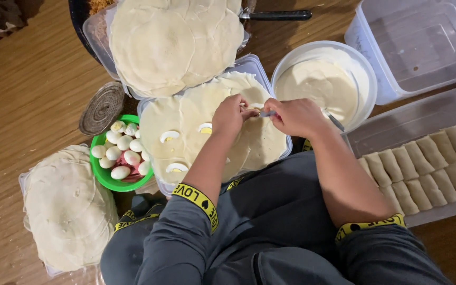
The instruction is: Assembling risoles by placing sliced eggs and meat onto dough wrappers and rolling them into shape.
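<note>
My left hand [229,114] and my right hand [295,116] meet over a thin pale wrapper [196,113] spread on a clear container lid. Both pinch at the filling [255,110] between them, and the right hand also holds a spoon [332,120]. Egg slices [169,135] lie on the neighbouring wrappers, one of them [205,127] close to my left hand. A white bowl of pale batter [323,84] stands just beyond my right hand.
A green bowl of small boiled eggs [118,153] sits at the left. Stacks of wrappers lie at top [172,42] and bottom left [67,208]. A clear tray [397,126] holds several rolled pieces [423,166]. An empty clear box [418,45] is at top right, and a round metal lid [102,108] lies on the floor.
</note>
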